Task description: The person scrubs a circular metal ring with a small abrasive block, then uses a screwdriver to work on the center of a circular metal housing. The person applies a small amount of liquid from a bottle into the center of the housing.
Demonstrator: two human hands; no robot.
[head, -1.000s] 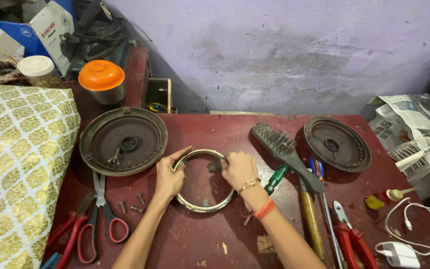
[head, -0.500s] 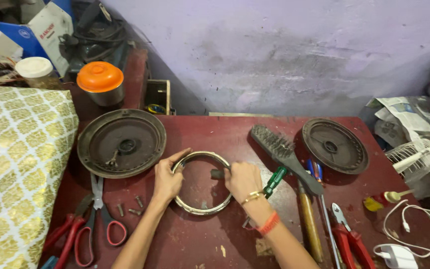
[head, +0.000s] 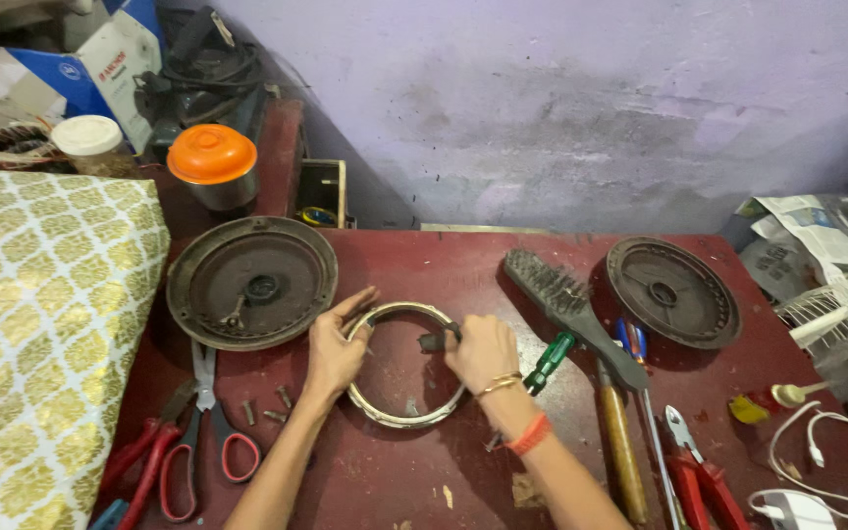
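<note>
A thin metal ring (head: 422,415) lies flat on the dark red table (head: 395,265). My left hand (head: 334,345) grips the ring's left side, fingers stretched over its rim. My right hand (head: 481,351) is closed on a small dark piece (head: 434,341) at the ring's right inner edge. A round dark speaker frame (head: 251,282) sits just left of my left hand. A second round speaker frame (head: 672,291) lies to the right, beyond a wire brush (head: 568,304).
Red-handled scissors (head: 203,432) and loose screws (head: 265,407) lie at the left front. A green-handled screwdriver (head: 549,362), a wooden-handled tool (head: 621,451) and red pliers (head: 696,476) lie right of my wrist. A patterned cloth (head: 41,344) covers the left; an orange-lidded pot (head: 213,165) stands behind.
My right hand has slid a little down and right along the ring, still pinching the dark piece. My left hand keeps its hold on the ring's left side.
</note>
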